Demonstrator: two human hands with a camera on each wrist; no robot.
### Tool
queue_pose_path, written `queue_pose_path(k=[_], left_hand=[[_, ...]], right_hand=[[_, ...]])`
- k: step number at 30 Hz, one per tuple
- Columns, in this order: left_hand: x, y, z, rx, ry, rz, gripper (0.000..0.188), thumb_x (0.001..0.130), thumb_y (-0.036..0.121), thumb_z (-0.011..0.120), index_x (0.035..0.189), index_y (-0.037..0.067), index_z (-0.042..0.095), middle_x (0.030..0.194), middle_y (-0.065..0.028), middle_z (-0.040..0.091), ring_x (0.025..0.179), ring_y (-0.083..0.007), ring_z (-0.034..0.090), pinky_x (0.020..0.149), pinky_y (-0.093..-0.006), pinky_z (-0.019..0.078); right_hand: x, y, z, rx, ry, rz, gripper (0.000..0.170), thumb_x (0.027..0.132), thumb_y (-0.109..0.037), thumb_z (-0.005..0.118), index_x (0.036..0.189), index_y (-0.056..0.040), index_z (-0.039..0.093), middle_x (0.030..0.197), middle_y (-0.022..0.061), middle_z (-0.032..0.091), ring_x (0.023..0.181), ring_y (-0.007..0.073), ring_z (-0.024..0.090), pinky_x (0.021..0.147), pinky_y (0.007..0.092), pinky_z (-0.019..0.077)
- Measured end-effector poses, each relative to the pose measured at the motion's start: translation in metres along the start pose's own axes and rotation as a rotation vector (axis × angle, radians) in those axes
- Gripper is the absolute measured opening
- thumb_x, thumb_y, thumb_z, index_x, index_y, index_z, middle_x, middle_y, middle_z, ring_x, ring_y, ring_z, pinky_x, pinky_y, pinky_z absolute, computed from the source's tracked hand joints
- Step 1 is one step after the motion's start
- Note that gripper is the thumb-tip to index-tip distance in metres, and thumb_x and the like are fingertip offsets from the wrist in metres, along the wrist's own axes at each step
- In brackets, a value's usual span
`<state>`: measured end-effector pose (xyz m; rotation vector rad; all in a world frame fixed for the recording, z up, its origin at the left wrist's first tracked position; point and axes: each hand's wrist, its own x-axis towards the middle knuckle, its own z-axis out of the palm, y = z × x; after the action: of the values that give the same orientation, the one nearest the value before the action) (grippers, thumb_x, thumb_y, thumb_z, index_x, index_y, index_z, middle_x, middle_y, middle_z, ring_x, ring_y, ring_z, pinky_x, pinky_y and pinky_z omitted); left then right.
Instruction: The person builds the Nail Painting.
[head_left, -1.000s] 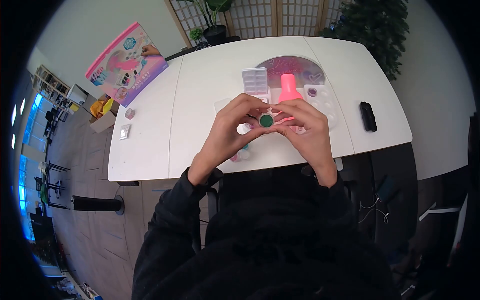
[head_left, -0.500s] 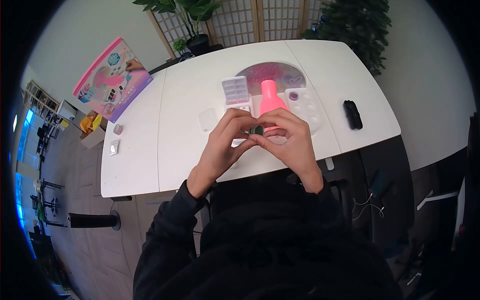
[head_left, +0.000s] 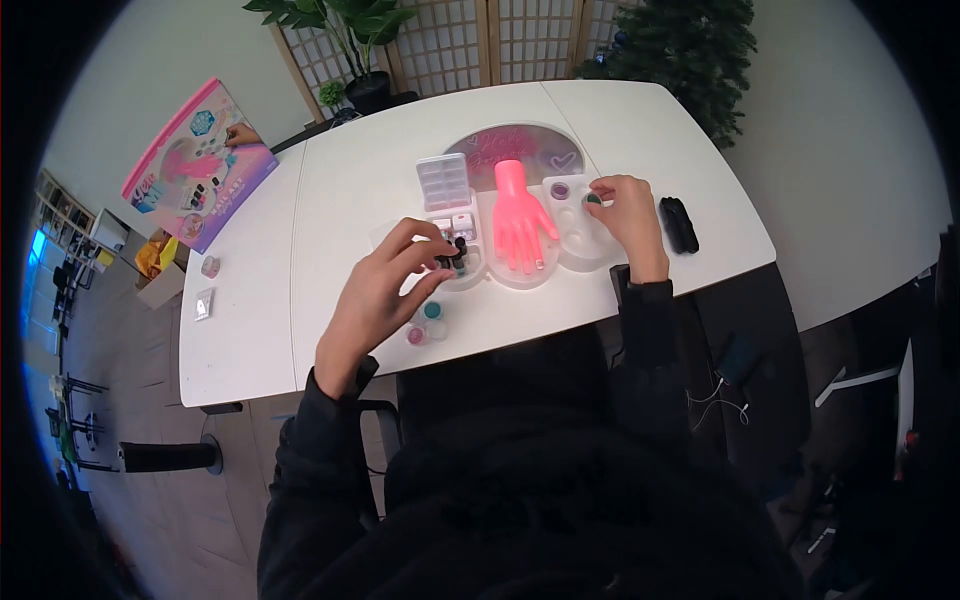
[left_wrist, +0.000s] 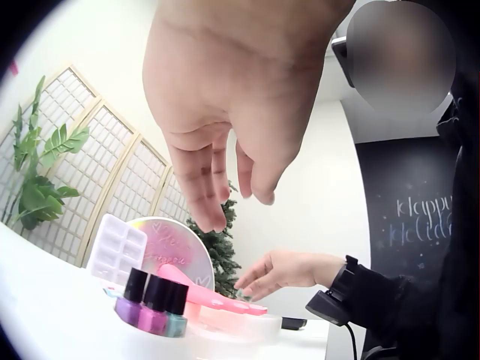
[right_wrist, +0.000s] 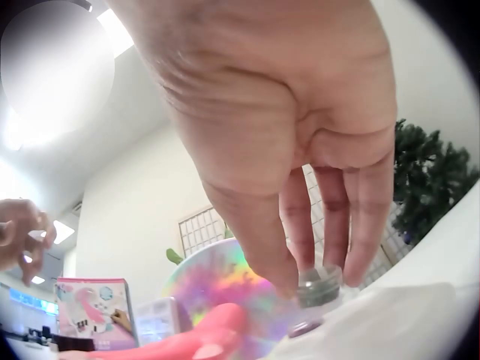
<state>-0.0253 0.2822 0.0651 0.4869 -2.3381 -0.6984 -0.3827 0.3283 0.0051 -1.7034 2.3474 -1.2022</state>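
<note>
My right hand (head_left: 632,218) pinches a small clear jar of green glitter (right_wrist: 319,292) between thumb and fingertips. It holds the jar right at the white palette tray (head_left: 578,248), near a purple jar (head_left: 560,190) sitting in one of the round wells. My left hand (head_left: 375,290) hovers with loosely bent fingers and nothing in them. In the head view it overlaps the nail polish bottles; the left wrist view shows these purple, pink and teal bottles (left_wrist: 154,307) with black caps standing below it. Between the hands lies a pink model hand (head_left: 515,225), fingers toward me.
Several small jars (head_left: 430,322) stand near the table's front edge. Behind the model hand rises a rounded mirror-like panel (head_left: 545,145), beside an open compartment case (head_left: 443,182). A black pouch (head_left: 678,225) lies right, a nail art box (head_left: 200,170) stands left.
The hands have parted from around the green jar. The right hand has carried it right to the palette tray; the left has moved left, over the polish bottles.
</note>
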Motion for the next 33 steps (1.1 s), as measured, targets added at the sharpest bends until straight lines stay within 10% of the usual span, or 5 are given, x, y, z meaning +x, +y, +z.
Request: queue_pose_path(k=[26, 33], left_hand=[[-0.020, -0.022, -0.009, 0.244, 0.174, -0.191, 0.007, 0.089, 0.006, 0.073, 0.095, 0.006, 0.073, 0.088, -0.0042, 0.069, 0.067, -0.0201, 0.067, 0.058, -0.0317, 0.0525], [-0.037, -0.032, -0.010, 0.326, -0.353, -0.456, 0.034, 0.079, 0.004, 0.079, 0.113, 0.012, 0.076, 0.113, -0.0077, 0.066, 0.097, -0.0294, 0.070, 0.085, -0.0426, 0.0563]], right_hand=[[0.039, 0.019, 0.021, -0.088, -0.073, -0.028, 0.024, 0.066, 0.001, 0.086, 0.088, 0.0014, 0.077, 0.087, 0.0183, 0.075, 0.083, 0.0313, 0.074, 0.075, 0.0388, 0.0587], [0.020, 0.009, 0.005, -0.133, -0.070, -0.061, 0.035, 0.073, -0.004, 0.084, 0.106, 0.0025, 0.075, 0.105, 0.0199, 0.074, 0.098, 0.0384, 0.071, 0.089, 0.0422, 0.0553]])
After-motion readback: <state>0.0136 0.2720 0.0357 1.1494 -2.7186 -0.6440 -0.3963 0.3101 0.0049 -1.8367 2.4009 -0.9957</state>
